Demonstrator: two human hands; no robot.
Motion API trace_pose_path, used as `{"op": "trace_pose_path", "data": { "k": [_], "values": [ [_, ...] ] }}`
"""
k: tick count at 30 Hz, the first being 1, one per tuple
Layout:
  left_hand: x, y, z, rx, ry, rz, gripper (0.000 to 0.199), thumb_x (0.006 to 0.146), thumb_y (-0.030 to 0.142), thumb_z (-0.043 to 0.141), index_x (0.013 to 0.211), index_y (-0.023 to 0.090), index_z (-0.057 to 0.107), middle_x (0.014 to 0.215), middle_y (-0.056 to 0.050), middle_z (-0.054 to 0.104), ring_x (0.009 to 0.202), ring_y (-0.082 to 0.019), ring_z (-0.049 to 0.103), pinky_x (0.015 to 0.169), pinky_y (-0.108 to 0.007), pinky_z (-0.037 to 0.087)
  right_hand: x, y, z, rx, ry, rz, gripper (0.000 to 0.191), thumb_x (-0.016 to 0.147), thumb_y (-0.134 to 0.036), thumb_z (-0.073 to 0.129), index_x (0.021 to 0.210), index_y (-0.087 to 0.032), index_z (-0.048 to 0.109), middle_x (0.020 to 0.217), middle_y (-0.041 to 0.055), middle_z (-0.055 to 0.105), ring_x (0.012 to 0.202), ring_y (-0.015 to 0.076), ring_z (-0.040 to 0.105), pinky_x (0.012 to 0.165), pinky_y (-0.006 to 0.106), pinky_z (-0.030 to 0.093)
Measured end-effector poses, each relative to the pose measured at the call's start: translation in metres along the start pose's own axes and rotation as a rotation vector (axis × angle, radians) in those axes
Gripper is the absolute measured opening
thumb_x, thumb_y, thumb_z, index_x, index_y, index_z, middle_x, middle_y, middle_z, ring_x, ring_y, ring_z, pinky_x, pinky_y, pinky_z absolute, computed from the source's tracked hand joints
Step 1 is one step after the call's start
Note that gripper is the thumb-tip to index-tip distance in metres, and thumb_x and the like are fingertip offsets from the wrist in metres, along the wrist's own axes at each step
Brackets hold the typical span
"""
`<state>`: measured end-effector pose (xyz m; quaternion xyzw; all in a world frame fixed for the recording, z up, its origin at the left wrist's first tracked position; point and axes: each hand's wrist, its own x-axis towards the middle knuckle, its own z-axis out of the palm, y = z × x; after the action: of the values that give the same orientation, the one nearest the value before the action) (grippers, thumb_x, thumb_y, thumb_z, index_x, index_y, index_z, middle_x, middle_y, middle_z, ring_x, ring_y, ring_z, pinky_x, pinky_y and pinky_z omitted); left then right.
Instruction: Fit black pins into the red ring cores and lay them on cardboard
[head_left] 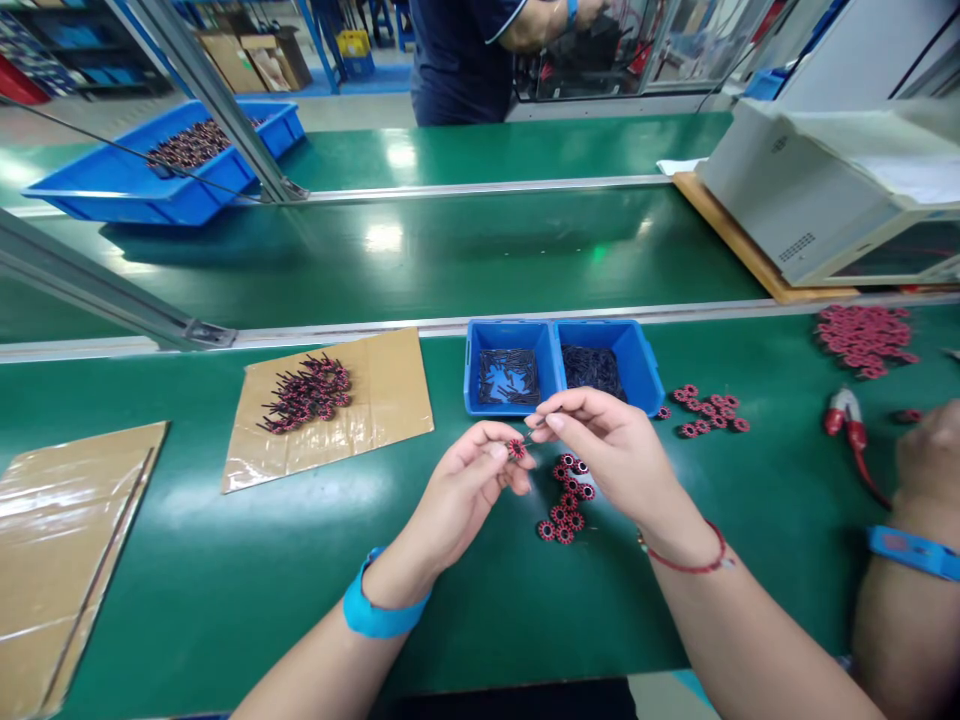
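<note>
Between the thumb and fingers of my left hand (472, 480) is a small red motor stator (516, 450) with thin wire ends. My right hand (611, 445) pinches a thin dark sleeve (541, 418) close to the stator's wires; whether a wire is inside it is too small to tell. Just behind my hands stand two joined blue bins: the left bin (472, 375) holds short black sleeves, the right bin (646, 365) a denser heap of dark pieces. Several loose stators (564, 515) lie on the green table below my right hand.
Finished-looking stators with black leads (311, 390) lie on a cardboard sheet (390, 385); another cardboard sheet (67, 540) is left. More red stators (709, 410), pliers (846, 410) and a co-worker's hand (934, 450) are right. Behind are a blue tray (150, 195), a metal post and a grey machine (817, 190).
</note>
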<state>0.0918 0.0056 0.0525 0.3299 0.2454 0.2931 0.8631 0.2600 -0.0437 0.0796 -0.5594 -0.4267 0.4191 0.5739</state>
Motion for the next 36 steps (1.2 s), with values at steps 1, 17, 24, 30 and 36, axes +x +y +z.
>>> {"op": "trace_pose_path", "data": {
  "k": [1,17,24,30,36],
  "values": [
    [0.0001,0.0002,0.0004,0.005,0.001,0.001,0.014,0.089,0.028,0.069,0.095,0.015,0.067,0.083,-0.004,0.071,0.066,-0.010,0.064,0.067,-0.022,0.048,0.0002,0.0002,-0.0002,-0.020,-0.005,0.001,0.009,0.089,-0.020,0.064,0.091,-0.022,0.072,0.086,0.0006,0.076,0.077,0.0126,0.072,0.075,0.027,0.058],
    [0.0026,0.0019,0.0010,-0.031,0.112,0.063,0.018,0.083,0.024,0.074,0.098,0.016,0.069,0.089,-0.005,0.074,0.072,-0.012,0.067,0.074,-0.025,0.051,0.0052,0.0069,-0.0038,-0.219,-0.005,0.003,0.015,0.086,-0.023,0.064,0.094,-0.022,0.076,0.083,0.0021,0.073,0.069,0.0134,0.067,0.065,0.029,0.054],
    [0.0038,0.0011,0.0011,-0.023,0.141,0.077,0.017,0.081,0.023,0.076,0.096,0.016,0.070,0.088,-0.003,0.073,0.072,-0.011,0.066,0.072,-0.025,0.051,0.0043,0.0033,0.0006,0.063,0.007,0.061,0.007,0.087,-0.025,0.069,0.089,-0.020,0.071,0.089,0.0043,0.078,0.076,0.0131,0.073,0.071,0.026,0.059],
    [0.0033,0.0015,0.0014,-0.023,0.145,0.066,0.019,0.080,0.023,0.077,0.096,0.016,0.069,0.088,-0.004,0.073,0.071,-0.012,0.066,0.073,-0.026,0.051,0.0019,-0.0009,0.0003,0.045,0.027,0.011,0.005,0.087,-0.024,0.070,0.089,-0.022,0.074,0.086,0.0018,0.077,0.077,0.0115,0.072,0.071,0.024,0.058],
    [0.0032,0.0024,0.0019,-0.018,0.145,0.058,0.018,0.081,0.023,0.076,0.096,0.016,0.068,0.088,-0.004,0.073,0.072,-0.012,0.066,0.074,-0.027,0.051,-0.0016,-0.0005,0.0015,-0.023,0.043,-0.021,0.006,0.088,-0.025,0.069,0.089,-0.021,0.074,0.085,0.0020,0.077,0.078,0.0144,0.073,0.072,0.028,0.058]
  ]
}}
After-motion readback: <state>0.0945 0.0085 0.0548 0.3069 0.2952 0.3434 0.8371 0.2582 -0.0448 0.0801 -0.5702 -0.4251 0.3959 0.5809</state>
